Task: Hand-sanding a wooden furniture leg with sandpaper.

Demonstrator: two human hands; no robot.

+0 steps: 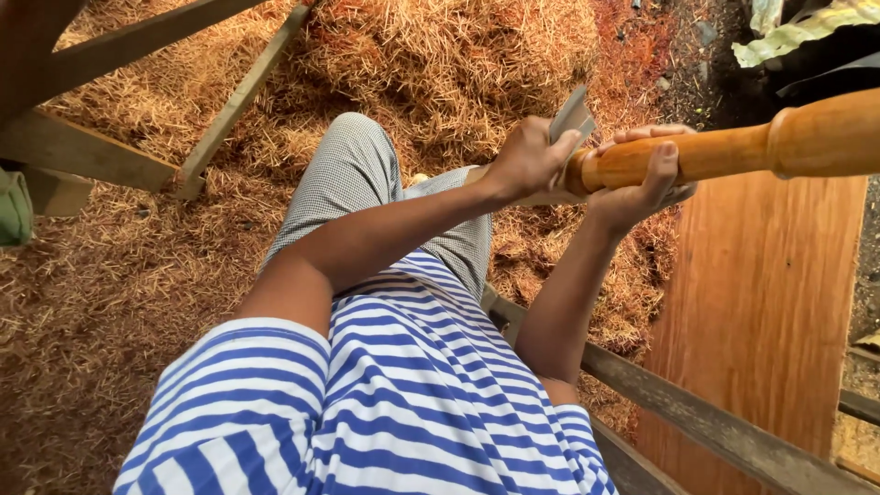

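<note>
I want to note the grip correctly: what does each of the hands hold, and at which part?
The left hand holds a flat grey metal blade by its lower part. The right hand wraps around the narrow end of a turned orange wooden piece.

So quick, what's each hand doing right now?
Left hand: closed on a flat grey blade.
Right hand: closed around the turned wooden piece.

Both your arms reach forward and meet out in front of your chest. Your left hand (524,158) is curled into a tight grip — knuckles up, thumb pressed along the top. Your right hand (642,174) wraps from below, fingers hooked over and pointing back toward you. The left forearm crosses your body at a slant; the right rises steeply — elbow bent low.
</note>
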